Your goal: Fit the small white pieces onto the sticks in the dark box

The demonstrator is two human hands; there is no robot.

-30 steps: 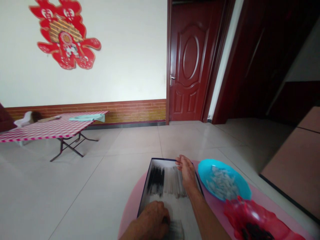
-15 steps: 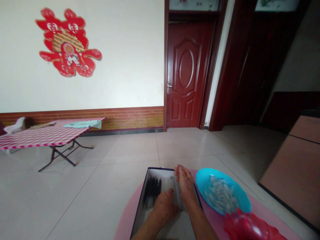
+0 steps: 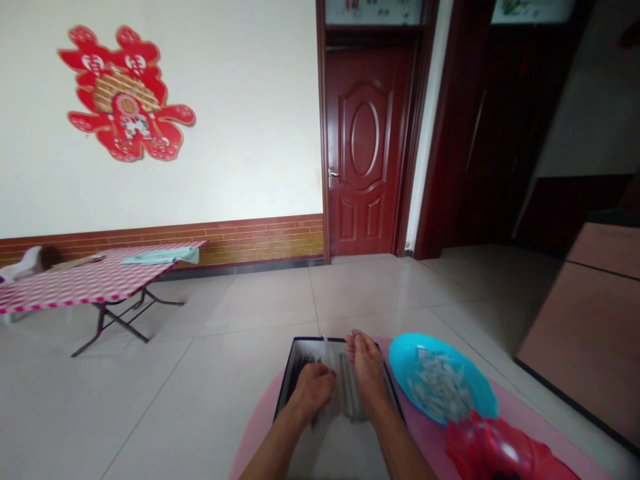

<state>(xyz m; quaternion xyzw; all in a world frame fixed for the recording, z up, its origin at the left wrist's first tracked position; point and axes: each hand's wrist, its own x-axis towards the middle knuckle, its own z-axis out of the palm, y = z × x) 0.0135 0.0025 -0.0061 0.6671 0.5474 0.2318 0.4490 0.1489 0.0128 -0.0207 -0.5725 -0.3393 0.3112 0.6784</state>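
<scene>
A shallow dark-rimmed box (image 3: 290,353) lies before me, white inside. Thin black sticks (image 3: 300,365) are on its left side, partly covered by my left hand. Long, thin, greyish see-through pieces (image 3: 353,400) lie lengthwise on its right side. My left hand (image 3: 314,388) is over the box, fingers curled together at a narrow clear strip (image 3: 326,350) whose far end reaches past the box's back rim. My right hand (image 3: 367,365) is at the right back of the box with its fingers bent inward; whether anything is between them is too blurred to tell.
The box rests on a round pink table (image 3: 260,407). On the right stand a blue bowl (image 3: 407,350) of small whitish packets and a shiny red plastic thing (image 3: 505,447). A checked folding table (image 3: 75,280) is farther left, a brown cabinet (image 3: 585,320) at right.
My left hand has moved up and slightly left, over the black sticks. A clear strip now shows between my hands. My right hand stays nearly in place; the view has shifted slightly.
</scene>
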